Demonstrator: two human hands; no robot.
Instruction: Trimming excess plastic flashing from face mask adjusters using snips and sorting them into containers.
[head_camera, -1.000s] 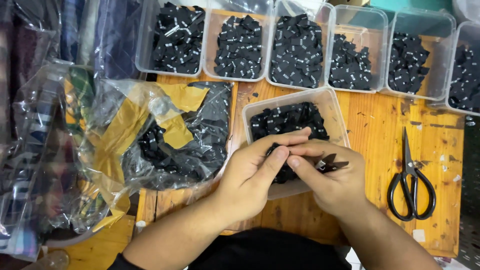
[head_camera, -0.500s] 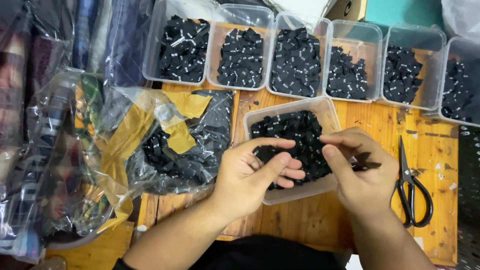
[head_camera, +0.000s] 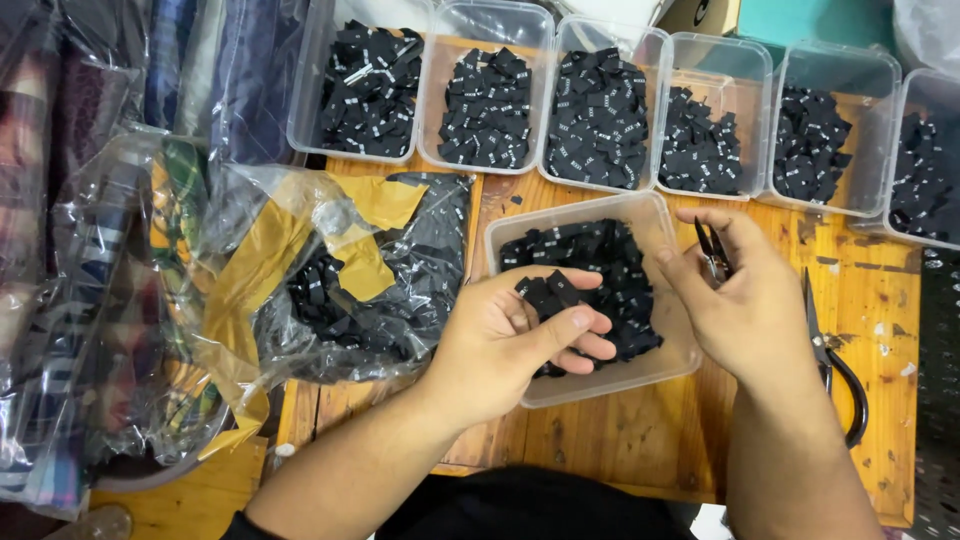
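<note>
My left hand (head_camera: 515, 335) hovers over a clear plastic tub (head_camera: 600, 382) of small black fabric labels and pinches a few black labels (head_camera: 550, 292) between thumb and fingers. At the tub's right edge my right hand (head_camera: 745, 300) is curled around small black thread snips (head_camera: 712, 255), their tips pointing up out of the fist. Both forearms reach in from the bottom of the head view.
Several clear tubs of black labels (head_camera: 600, 105) line the back of the wooden table (head_camera: 600, 450). A crumpled plastic bag (head_camera: 330, 270) with yellow tape and more labels lies at left. Black scissors (head_camera: 835, 365) rest at right. Bagged fabrics (head_camera: 80, 250) pile up far left.
My hands were together over the tub; they have drawn apart. The left hand has lifted a few labels, and the right has moved to the tub's right edge with the snips.
</note>
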